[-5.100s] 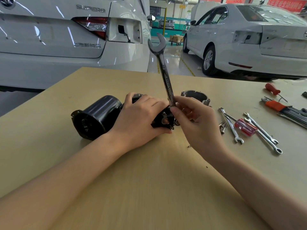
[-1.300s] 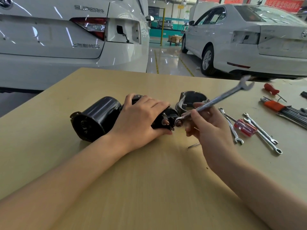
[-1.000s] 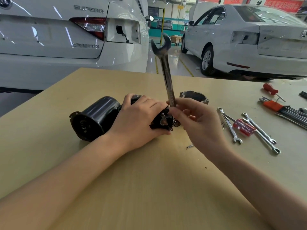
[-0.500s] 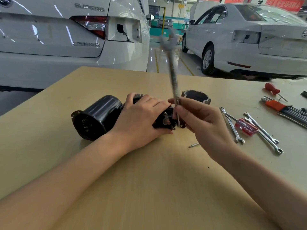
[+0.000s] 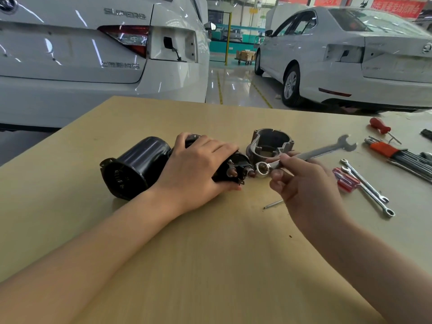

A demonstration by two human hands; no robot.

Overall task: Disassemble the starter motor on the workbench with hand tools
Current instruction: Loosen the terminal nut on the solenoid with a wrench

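Two white cars [image 5: 350,66] are sitting behind a wooden bench [image 5: 210,265] in a big garage. The right hand [image 5: 308,190] is pinching a wrench [image 5: 311,154] between curled fingers [image 5: 286,159], with its ring end just beside the copper posts of the black starter motor [image 5: 138,167]. The left hand [image 5: 198,169] is gripping the motor's smaller end, holding it down. A gray cover [image 5: 268,143] is already lying off behind, so I think the job is partly done. More tools [image 5: 367,185] are waiting at the right.
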